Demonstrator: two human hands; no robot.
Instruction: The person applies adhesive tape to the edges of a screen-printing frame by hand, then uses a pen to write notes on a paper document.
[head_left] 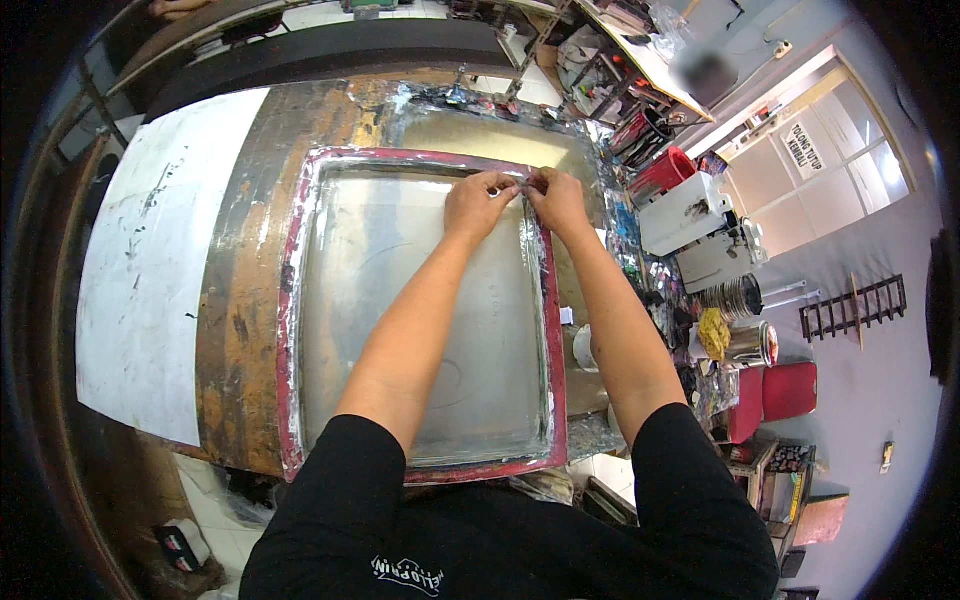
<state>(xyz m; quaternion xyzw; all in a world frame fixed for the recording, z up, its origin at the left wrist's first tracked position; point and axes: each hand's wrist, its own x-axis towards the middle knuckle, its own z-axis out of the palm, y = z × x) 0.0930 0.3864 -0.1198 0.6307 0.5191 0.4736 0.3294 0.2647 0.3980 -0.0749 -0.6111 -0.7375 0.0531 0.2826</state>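
A large rectangular screen frame point(292, 300) with a red, paint-stained rim and a silvery grey mesh lies flat on a worn worktable point(235, 330). My left hand point(478, 203) and my right hand point(556, 200) meet at the frame's far right corner. Both pinch a thin strip of clear tape point(522, 180) along the far rim, fingertips almost touching each other. Both forearms stretch over the mesh from the lower edge. The tape's ends are hard to make out under the fingers.
A white stained board point(150, 260) covers the table's left part. To the right stand a red bucket point(665, 170), white boxes point(690, 210), metal tins point(745, 345), a yellow rag point(713, 333) and a red stool point(788, 390). Cluttered shelves run along the back.
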